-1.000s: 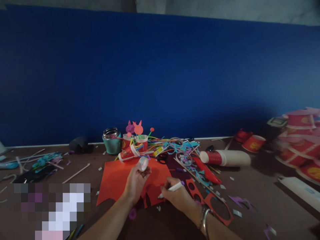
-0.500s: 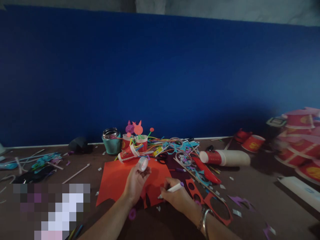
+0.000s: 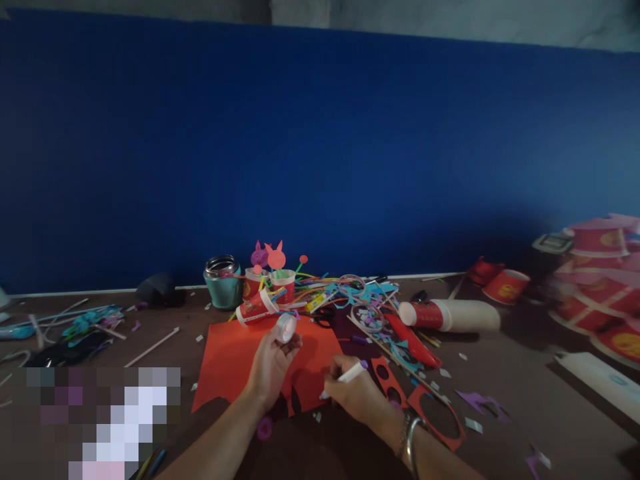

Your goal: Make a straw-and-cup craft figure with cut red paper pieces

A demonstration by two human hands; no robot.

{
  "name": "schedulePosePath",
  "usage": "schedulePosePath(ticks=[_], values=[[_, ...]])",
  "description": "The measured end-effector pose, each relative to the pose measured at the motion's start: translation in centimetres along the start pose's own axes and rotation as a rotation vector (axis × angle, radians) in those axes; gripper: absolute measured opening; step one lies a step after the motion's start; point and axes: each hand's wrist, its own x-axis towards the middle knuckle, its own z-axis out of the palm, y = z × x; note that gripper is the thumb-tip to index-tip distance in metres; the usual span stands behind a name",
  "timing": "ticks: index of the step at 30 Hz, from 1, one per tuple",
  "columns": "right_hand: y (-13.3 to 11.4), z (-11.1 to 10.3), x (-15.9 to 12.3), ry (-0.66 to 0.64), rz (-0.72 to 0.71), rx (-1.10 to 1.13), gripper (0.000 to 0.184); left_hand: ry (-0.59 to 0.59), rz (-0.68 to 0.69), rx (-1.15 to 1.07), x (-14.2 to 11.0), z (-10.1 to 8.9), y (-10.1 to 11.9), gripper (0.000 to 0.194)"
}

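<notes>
My left hand (image 3: 273, 367) is closed on a small round whitish piece, like a lid or a tape roll (image 3: 287, 328), pinched at the fingertips with its flat face towards me. Beneath it lies a sheet of red paper (image 3: 225, 360) whose near edge is cut in curves. In my right hand (image 3: 357, 393) is a white marker (image 3: 351, 373) with a purple end, held like a pen. Its tip points down at the near right edge of the red sheet; whether it touches I cannot tell.
Behind the sheet stand a teal metal flask (image 3: 223, 283) and red paper cups (image 3: 284, 287) with paper figures. Scissors (image 3: 325, 319) lie by the sheet. Stacked cups (image 3: 450, 315) lie on their side to the right, near red paper offcuts (image 3: 440, 417). A cup pile (image 3: 600, 280) stands far right.
My right hand and the marker have shifted very slightly to the right along the sheet's edge. My left hand stays where it was, with the round piece.
</notes>
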Motion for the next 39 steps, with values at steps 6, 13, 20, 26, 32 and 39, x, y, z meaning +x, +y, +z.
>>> schedulePosePath(ticks=[6, 13, 20, 26, 32, 39], values=[[-0.43, -0.1, -0.04, 0.027, 0.001, -0.002, 0.017, -0.012, -0.004, -0.005, -0.1, -0.09, -0.04, 0.022], [0.22, -0.01, 0.24, 0.044, -0.021, 0.011, 0.016, 0.01, 0.0, 0.012, -0.22, 0.17, 0.11, 0.023], [0.24, -0.04, 0.23, 0.027, -0.035, 0.002, 0.016, -0.003, 0.009, 0.013, -0.18, 0.1, -0.01, 0.022], [0.28, 0.01, 0.13, 0.002, -0.015, -0.045, 0.017, 0.013, -0.008, 0.005, -0.11, -0.03, -0.01, 0.023], [0.36, 0.12, 0.1, 0.035, -0.062, -0.054, 0.017, 0.01, 0.011, 0.01, -0.18, 0.17, 0.0, 0.021], [0.05, 0.05, 0.06, 0.0, -0.036, -0.042, 0.017, -0.01, 0.003, 0.01, -0.19, 0.03, 0.03, 0.023]])
